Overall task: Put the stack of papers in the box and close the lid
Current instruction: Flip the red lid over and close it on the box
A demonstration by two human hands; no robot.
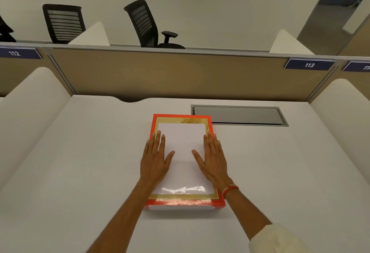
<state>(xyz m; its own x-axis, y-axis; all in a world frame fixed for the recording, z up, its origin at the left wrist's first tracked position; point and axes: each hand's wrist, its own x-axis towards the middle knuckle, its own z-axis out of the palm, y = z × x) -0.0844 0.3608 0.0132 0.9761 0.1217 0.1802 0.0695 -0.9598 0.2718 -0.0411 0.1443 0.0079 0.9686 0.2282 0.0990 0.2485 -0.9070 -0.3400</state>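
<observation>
The box (183, 162), red-edged with a gold border and a white centre panel, lies flat on the white worktop (80, 162) with its lid down. Both hands rest palm-down on the lid, fingers spread and holding nothing: the left hand (155, 158) along the box's left edge, the right hand (212, 159) along its right edge. A grey cable hatch (238, 115) sits just behind the box's far right corner.
</observation>
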